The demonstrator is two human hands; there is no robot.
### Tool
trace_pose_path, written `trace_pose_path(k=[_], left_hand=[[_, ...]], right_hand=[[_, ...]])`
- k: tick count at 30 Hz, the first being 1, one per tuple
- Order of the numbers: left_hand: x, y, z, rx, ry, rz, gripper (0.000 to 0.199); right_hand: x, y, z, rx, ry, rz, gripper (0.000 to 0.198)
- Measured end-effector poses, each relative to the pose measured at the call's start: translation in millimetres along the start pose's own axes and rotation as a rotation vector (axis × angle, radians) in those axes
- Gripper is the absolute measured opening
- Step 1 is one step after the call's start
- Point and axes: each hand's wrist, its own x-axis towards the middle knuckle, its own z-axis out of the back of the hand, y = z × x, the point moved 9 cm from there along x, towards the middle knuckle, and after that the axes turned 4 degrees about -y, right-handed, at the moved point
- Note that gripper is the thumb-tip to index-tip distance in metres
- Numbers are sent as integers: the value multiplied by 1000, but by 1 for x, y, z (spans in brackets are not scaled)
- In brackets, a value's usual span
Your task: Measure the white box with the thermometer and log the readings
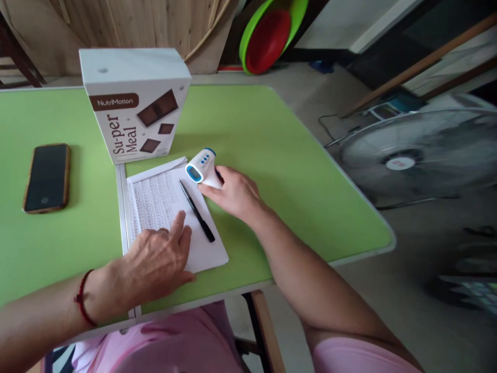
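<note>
My right hand (236, 192) is wrapped round the handle of a white and blue infrared thermometer (202, 165), just above the far right corner of a notebook. The thermometer's small screen faces back toward me. My left hand (157, 259) is over the lower part of the notebook (207, 255), holding nothing, with its thumb and fingers apart. Rows of handwriting cover the left part of the open page. Between my hands a black pen (197, 212) lies slantwise on the paper, touched by neither hand.
Behind the notebook stands a white NutriMotion box (135, 103) on the green table (310, 186). A dark phone in a brown case (47, 178) lies at the left. Off the table's right side is a floor fan (399, 160). Green and red basins (268, 41) lean beyond the far edge.
</note>
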Motion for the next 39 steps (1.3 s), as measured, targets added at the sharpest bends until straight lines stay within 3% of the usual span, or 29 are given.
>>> trace_pose_path(k=[2, 8, 12, 16, 18, 20, 22, 25, 28, 31, 36, 39], left_hand=[[-2, -4, -3, -1, 26, -8, 74], [-5, -4, -5, 5, -42, 17, 59], [-5, -5, -2, 43, -101, 18, 43], [-3, 0, -4, 38, -69, 47, 42], [-1, 2, -5, 14, -42, 55, 44], [0, 4, -4, -9, -21, 63, 45], [1, 5, -4, -20, 5, 78, 53], [1, 7, -5, -30, 40, 90, 58], [1, 8, -5, -19, 14, 95, 42], [0, 8, -4, -3, -63, 86, 32], [1, 9, -9, -39, -37, 99, 51], [1, 9, -10, -52, -4, 101, 55]], right_hand=[[0, -1, -1, -92, -6, 13, 25], [-2, 0, 4, -256, -28, 42, 31], [0, -5, 6, -274, -57, 37, 31], [-1, 0, 14, -240, -149, 100, 34], [-9, 14, 26, -152, -274, 205, 31], [-18, 30, 29, 4, -304, 311, 22], [-26, 43, 19, 135, -210, 369, 18], [-34, 54, -2, 142, -80, 396, 19], [-35, 56, -8, 109, -50, 402, 26], [-33, 52, 0, 238, -41, 391, 32], [-27, 43, 12, 742, 42, 268, 28], [-27, 42, 8, 988, 71, 221, 40]])
